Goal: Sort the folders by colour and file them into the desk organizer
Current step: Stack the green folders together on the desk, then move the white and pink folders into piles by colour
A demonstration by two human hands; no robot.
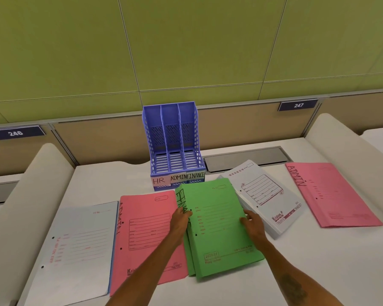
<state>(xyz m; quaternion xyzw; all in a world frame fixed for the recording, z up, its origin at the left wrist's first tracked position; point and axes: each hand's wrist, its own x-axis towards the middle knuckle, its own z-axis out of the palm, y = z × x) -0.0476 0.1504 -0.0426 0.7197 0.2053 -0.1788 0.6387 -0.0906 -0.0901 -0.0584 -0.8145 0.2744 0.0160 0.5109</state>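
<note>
By the desk's point(296, 272) left edge there's one blue folder point(80, 250), then a pink one point(148, 235). Left hand point(181, 219) and right hand point(253, 223) pinch the sides of the green stack point(219, 230), two or so, mid-desk below the empty three-slot organizer point(175, 146). White stack point(263, 195) next, second pink folder point(332, 195) far right.

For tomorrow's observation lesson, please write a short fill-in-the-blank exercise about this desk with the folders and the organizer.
1. Both hands, left hand and right hand, grip the stack of ____ folders.
2. The purple organizer has ____ compartments, all empty.
3. Its middle label reads ____.
4. The pink folder at far right has ____ handwritten on it.

Missing words: green; three; ADMIN; ADMIN
</note>
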